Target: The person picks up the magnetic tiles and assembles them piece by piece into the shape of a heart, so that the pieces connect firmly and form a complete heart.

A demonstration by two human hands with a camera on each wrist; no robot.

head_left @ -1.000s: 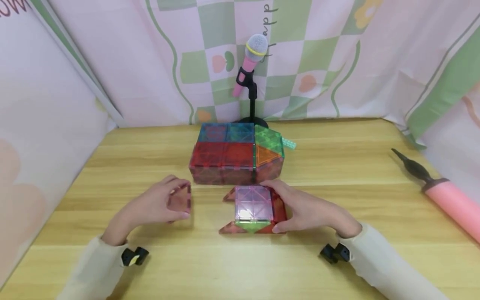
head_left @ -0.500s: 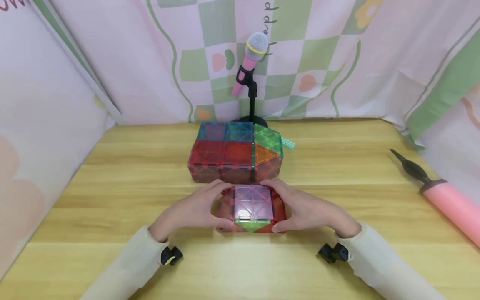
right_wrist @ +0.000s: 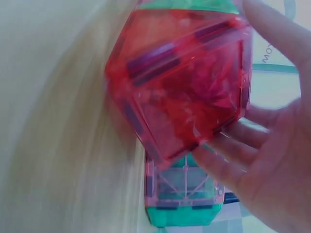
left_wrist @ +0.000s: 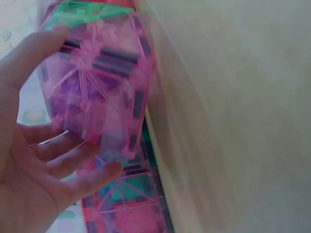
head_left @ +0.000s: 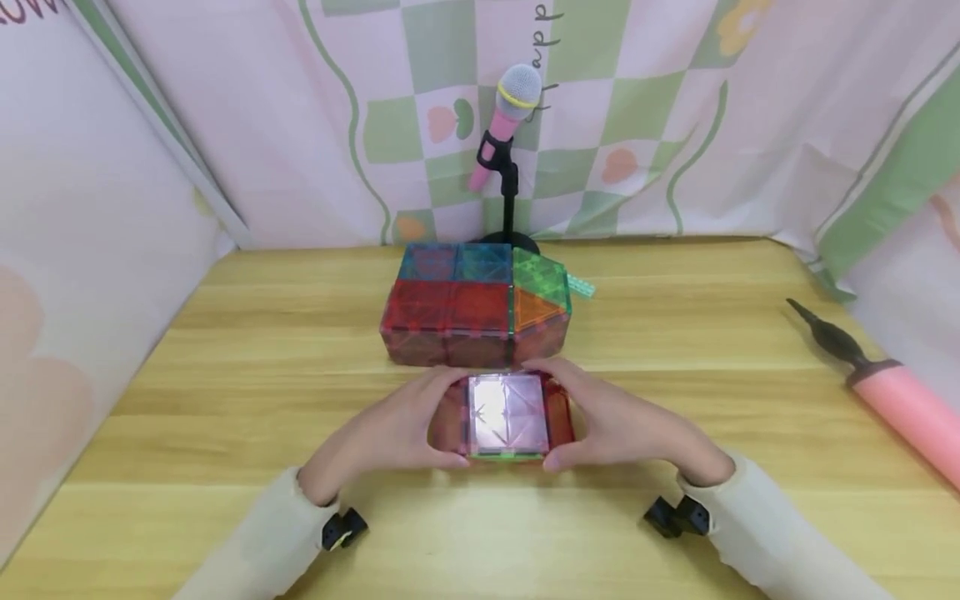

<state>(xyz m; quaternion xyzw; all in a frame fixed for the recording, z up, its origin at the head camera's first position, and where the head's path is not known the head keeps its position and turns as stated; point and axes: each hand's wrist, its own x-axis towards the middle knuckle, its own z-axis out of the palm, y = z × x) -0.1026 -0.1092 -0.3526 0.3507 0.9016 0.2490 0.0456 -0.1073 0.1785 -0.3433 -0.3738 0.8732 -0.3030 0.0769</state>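
Observation:
A small block of translucent magnetic tiles (head_left: 508,415) lies between my two hands, with a pale purple square on top and a thin green strip on its near side. My left hand (head_left: 390,425) holds its left end, where a pink tile (left_wrist: 97,97) shows in the left wrist view. My right hand (head_left: 622,417) holds the right end, closed by a red tile (right_wrist: 189,97). On each hand the thumb is on the near side and the fingers on the far side. The block looks tilted, its top facing the head camera. Its underside is hidden.
Just behind stands a larger magnetic-tile block (head_left: 450,307) in red, blue, green and orange. Past it are a pink microphone on a black stand (head_left: 508,200) and a small teal strip (head_left: 581,286). A pink pump (head_left: 911,408) lies at the right of the wooden table (head_left: 225,400).
My left hand has moved right, bringing the pink tile onto the left end of the small block. Since then the block's top has tipped towards me. My right hand keeps its hold.

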